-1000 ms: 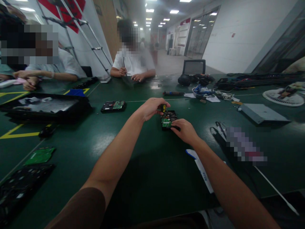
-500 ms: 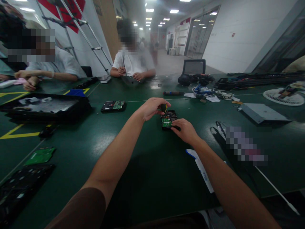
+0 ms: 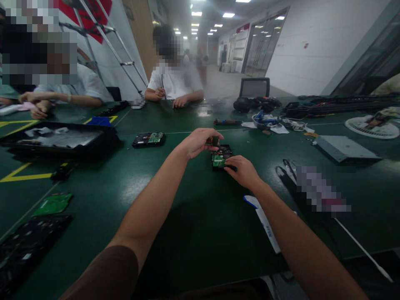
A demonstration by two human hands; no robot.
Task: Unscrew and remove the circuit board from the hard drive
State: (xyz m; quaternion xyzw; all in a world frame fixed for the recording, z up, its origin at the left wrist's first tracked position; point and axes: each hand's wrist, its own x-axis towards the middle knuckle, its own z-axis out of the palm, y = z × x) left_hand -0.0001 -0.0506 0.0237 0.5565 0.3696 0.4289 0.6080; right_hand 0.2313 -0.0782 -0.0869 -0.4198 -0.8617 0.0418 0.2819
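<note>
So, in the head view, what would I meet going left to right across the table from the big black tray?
Black tray → untouched hard drive → left hand → hard drive being worked on → right hand → flat grey metal case.

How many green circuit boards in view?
3: first board at near left, second board on the black unit left of the left hand, third board by the right hand. Others may be hidden.
</note>
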